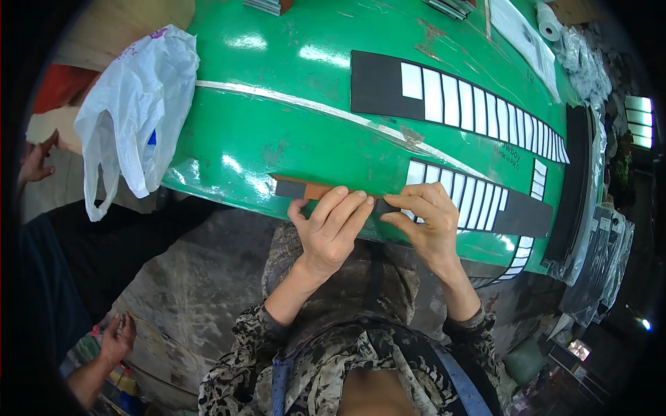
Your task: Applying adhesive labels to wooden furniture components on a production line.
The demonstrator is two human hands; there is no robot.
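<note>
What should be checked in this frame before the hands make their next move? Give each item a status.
1. Left hand on the brown strip: ok, fingers over it.
2. Right hand holding the small black piece: ok, pinched between thumb and index finger.
3. Dark grey piece at the strip's left end: ok, present.
4. Whether that piece is fastened: cannot tell.
5. White plastic bag apart from the strip: ok, farther left.

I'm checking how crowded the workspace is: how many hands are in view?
4: the wearer's left hand and right hand mid-picture, another person's hand far left, another hand lower left.
</note>
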